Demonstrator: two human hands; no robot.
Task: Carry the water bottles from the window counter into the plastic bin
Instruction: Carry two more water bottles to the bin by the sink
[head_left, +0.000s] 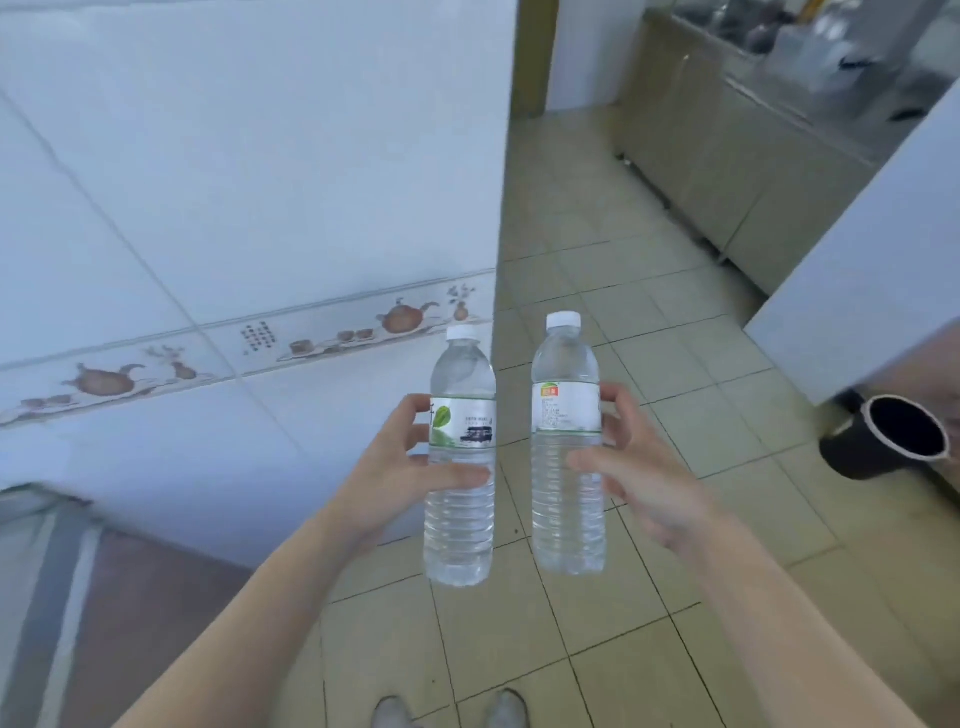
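Carrying stage, by the look of it: left hand (400, 462) clamped round clear plastic water bottle with green-leaf label (460, 467), right hand (631, 467) clamped round second clear plastic water bottle with white label and orange mark (569, 457). Both upright, capped, side by side, held over beige tiled floor (597, 270). Drop-off still to do. Plastic bin and window desk not in view. Black cylindrical container (888, 436) at right edge, partly cut off. Steel cabinets (727, 156) beyond blurred.

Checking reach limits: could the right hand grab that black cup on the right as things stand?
Probably not: the right hand is wrapped round the bottle with the orange label. The black cup lies off to its right with nothing in between, but that bottle must go first.
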